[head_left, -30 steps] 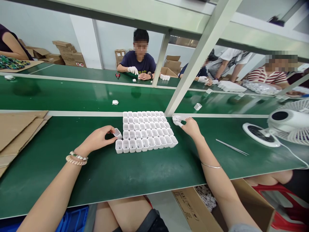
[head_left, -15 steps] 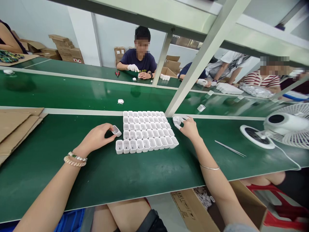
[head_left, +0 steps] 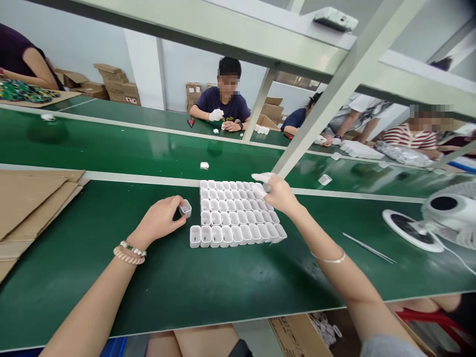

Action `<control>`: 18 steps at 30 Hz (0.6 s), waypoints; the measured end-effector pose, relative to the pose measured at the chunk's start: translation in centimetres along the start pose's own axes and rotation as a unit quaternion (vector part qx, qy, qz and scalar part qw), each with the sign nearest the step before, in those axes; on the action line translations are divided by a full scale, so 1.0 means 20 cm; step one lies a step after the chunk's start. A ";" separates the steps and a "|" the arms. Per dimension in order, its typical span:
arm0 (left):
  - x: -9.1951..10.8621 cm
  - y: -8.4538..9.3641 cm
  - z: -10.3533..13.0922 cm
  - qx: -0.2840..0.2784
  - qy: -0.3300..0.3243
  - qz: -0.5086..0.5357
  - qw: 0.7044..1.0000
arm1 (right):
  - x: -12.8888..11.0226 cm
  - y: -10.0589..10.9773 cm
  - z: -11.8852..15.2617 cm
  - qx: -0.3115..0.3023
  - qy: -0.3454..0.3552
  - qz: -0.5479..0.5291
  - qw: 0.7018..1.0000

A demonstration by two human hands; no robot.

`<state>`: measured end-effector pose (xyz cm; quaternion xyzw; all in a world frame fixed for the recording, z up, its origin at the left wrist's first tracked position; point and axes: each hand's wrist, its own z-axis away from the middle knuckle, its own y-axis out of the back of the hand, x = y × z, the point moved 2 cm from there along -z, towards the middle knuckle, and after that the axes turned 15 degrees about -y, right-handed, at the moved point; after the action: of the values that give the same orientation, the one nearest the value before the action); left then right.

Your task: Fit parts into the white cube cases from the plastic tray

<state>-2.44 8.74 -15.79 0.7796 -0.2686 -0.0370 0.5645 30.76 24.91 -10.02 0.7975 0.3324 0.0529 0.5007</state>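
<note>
My left hand (head_left: pixel 159 220) is closed, thumb and fingers pinching a small white plastic cup (head_left: pixel 185 208) with rounded corners. It holds this cup just left of a block of similar open-topped cups (head_left: pixel 238 233), set out in close rows on the green bench. The front row sticks out a little to the left, and small dark slots show in the bottoms of some cups. Over the block's back right part is my right hand (head_left: pixel 279 194), with white coverings on its fingertips. Its fingers are stretched out and apart, with nothing visible held between them.
Metal tweezers (head_left: pixel 369 247) lie to the right, near a white fan (head_left: pixel 442 213). Flattened cardboard (head_left: pixel 33 203) covers the bench's left end. A slanted metal post (head_left: pixel 316 109) rises behind the cups. A co-worker (head_left: pixel 225 106) sits opposite, beyond the green belt (head_left: pixel 148 153).
My right hand has moved left from beside the block to over its back right rows, its fingers straightening. My left hand still holds the cup. The view has shifted.
</note>
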 end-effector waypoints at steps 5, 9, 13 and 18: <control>-0.02 -0.08 -0.01 0.038 0.083 0.045 0.995 | -0.24 -0.39 -0.51 -0.232 -0.066 0.109 0.964; -0.01 -0.12 -0.02 0.053 0.117 0.062 0.990 | -0.31 -0.66 -0.75 -0.276 -0.079 0.122 0.950; 0.00 -0.11 -0.03 0.082 0.109 0.098 0.986 | -0.28 -0.80 -0.85 -0.290 -0.076 0.093 0.949; 0.00 -0.09 -0.02 0.121 0.102 0.126 0.979 | -0.19 -0.84 -0.88 -0.314 -0.098 0.012 0.944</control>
<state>-1.57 9.44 -17.17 0.8016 -0.3081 0.1473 0.4907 12.48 40.76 -14.36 0.6049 0.2382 0.0825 0.7553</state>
